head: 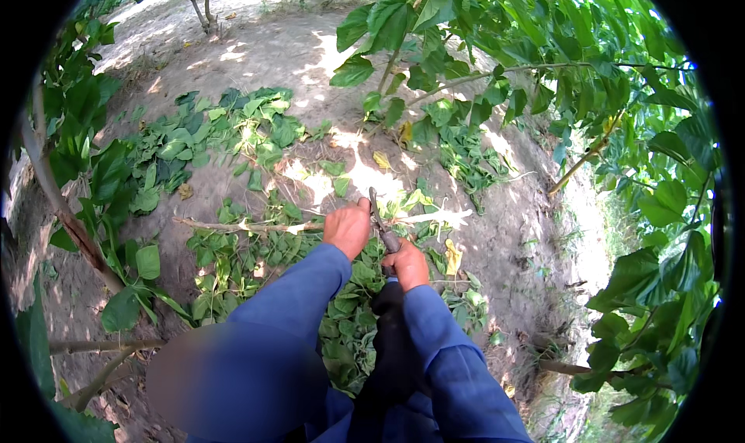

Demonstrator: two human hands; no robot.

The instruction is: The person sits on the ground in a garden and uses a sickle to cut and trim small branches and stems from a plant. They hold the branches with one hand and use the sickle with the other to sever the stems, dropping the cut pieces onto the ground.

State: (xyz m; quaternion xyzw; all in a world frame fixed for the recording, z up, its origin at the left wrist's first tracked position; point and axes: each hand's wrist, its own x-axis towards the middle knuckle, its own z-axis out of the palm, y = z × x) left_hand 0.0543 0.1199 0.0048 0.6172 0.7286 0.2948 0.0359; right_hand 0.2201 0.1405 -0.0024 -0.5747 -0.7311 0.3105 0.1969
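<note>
In the middle of the head view, my left hand is closed around a cut leafless branch that lies crosswise, its pale knobbly end pointing right. My right hand grips the dark handle of a curved-bladed hand tool, perhaps a sickle or hooked knife. The blade rises beside my left hand and crosses in front of the branch; whether it touches the wood I cannot tell. Cut green leaves lie on the soil under and around both hands.
Heaps of cut leaves lie on the ground ahead and at the right. A shrub stem stands close on the left. Leafy branches overhang the right side. A small trunk stands farther off.
</note>
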